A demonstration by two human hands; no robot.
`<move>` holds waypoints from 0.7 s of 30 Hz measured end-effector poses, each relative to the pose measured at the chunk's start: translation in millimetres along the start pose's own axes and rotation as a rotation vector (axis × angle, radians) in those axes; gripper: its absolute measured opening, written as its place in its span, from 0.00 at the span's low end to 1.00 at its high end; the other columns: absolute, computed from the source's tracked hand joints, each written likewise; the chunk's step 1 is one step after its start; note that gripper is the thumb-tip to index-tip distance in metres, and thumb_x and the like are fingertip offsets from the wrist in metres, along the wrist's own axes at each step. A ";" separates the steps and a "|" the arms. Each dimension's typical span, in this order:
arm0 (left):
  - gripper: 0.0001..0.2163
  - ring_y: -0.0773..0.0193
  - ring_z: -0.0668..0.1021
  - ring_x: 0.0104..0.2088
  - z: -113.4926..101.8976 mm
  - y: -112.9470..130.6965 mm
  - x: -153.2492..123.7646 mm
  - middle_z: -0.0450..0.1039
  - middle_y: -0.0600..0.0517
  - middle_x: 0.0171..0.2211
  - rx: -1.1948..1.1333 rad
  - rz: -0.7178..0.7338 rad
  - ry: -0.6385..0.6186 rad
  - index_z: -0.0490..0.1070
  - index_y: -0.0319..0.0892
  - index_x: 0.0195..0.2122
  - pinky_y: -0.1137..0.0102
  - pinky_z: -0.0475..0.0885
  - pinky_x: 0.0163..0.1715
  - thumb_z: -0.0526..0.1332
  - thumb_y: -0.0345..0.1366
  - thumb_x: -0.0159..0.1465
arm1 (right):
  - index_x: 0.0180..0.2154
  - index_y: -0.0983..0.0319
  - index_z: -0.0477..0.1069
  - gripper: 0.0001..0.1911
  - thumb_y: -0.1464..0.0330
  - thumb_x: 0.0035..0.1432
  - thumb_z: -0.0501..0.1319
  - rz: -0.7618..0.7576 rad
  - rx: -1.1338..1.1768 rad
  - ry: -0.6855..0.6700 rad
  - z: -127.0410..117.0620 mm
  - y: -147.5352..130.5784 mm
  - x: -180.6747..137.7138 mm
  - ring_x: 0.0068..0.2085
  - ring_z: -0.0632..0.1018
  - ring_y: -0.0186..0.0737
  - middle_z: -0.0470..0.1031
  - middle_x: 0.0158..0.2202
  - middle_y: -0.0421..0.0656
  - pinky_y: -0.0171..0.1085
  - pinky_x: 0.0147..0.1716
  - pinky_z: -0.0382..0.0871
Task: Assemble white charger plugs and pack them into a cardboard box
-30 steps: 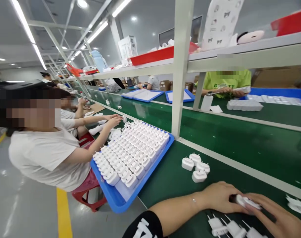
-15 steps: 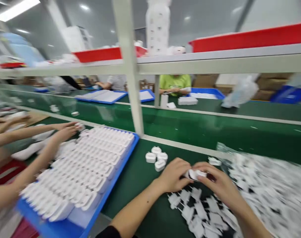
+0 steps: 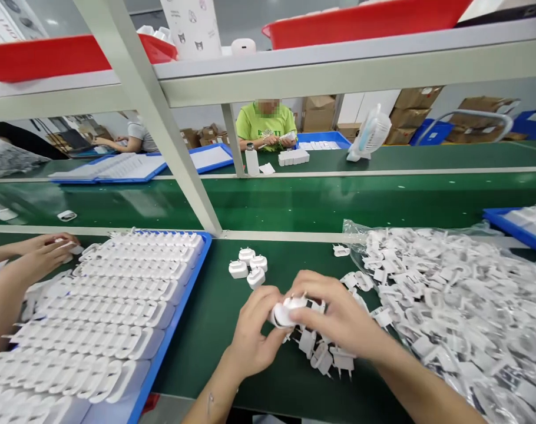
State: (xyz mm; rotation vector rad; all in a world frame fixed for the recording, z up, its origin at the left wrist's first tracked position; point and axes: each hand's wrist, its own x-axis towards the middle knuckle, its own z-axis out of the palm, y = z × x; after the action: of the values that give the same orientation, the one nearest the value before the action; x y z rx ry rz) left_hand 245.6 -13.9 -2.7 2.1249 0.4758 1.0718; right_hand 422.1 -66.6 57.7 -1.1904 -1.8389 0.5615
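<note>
My left hand (image 3: 252,330) is closed around a white plug charger (image 3: 282,315), held just above the green work surface. Against the same charger, my right hand (image 3: 334,315) presses its thumb and fingers near the pin end, partly covering it. Below my hands lies a small pile of loose white plug pieces (image 3: 321,358) with metal pins. Beyond my left hand stand several white plug chargers (image 3: 247,255) grouped together, pins upward.
Left is a blue tray (image 3: 200,259) packed with rows of white chargers; a co-worker's hands (image 3: 42,256) work beside it. Right, a large heap of white plug pieces (image 3: 444,294) spreads over clear plastic. A slanted metal post (image 3: 171,138) and shelf rail (image 3: 316,76) stand ahead.
The view has turned to the right, so the tray and post sit further left and more of the heap shows. My hands still hold the charger together, with the right hand now more over it.
</note>
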 end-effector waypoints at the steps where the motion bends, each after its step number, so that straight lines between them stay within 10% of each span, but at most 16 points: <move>1: 0.15 0.56 0.72 0.40 0.3 0.5 -1.8 0.67 0.46 0.40 0.019 0.000 0.013 0.65 0.44 0.48 0.63 0.70 0.39 0.60 0.36 0.59 | 0.32 0.59 0.72 0.06 0.66 0.59 0.58 0.068 0.087 -0.066 -1.5 0.3 4.5 0.30 0.72 0.34 0.70 0.30 0.40 0.33 0.27 0.67; 9: 0.13 0.57 0.73 0.41 5.5 -0.8 -11.8 0.69 0.47 0.41 -0.158 -0.267 0.248 0.67 0.43 0.46 0.65 0.70 0.40 0.56 0.42 0.62 | 0.38 0.58 0.74 0.09 0.72 0.59 0.56 -0.231 -0.065 0.092 32.6 0.5 16.0 0.38 0.73 0.41 0.75 0.36 0.44 0.39 0.36 0.67; 15: 0.12 0.57 0.72 0.42 6.8 0.0 -23.2 0.67 0.47 0.40 -0.101 -0.159 0.222 0.68 0.44 0.45 0.62 0.69 0.42 0.60 0.37 0.60 | 0.37 0.59 0.69 0.12 0.58 0.60 0.55 0.383 0.918 0.367 23.1 13.6 23.5 0.33 0.74 0.38 0.73 0.35 0.44 0.39 0.33 0.71; 21: 0.16 0.55 0.72 0.47 2.6 -4.7 -26.7 0.67 0.45 0.45 -0.048 -0.040 0.272 0.66 0.45 0.50 0.58 0.70 0.46 0.60 0.32 0.59 | 0.35 0.55 0.70 0.10 0.57 0.57 0.57 0.372 0.945 0.531 -10.0 9.7 7.1 0.33 0.71 0.40 0.69 0.34 0.44 0.41 0.32 0.70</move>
State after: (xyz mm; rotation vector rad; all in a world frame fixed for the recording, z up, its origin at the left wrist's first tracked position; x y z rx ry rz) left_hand 231.9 -27.5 -21.9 1.9282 0.6113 1.3434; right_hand 434.2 -56.7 58.8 -0.8759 -0.7236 1.0475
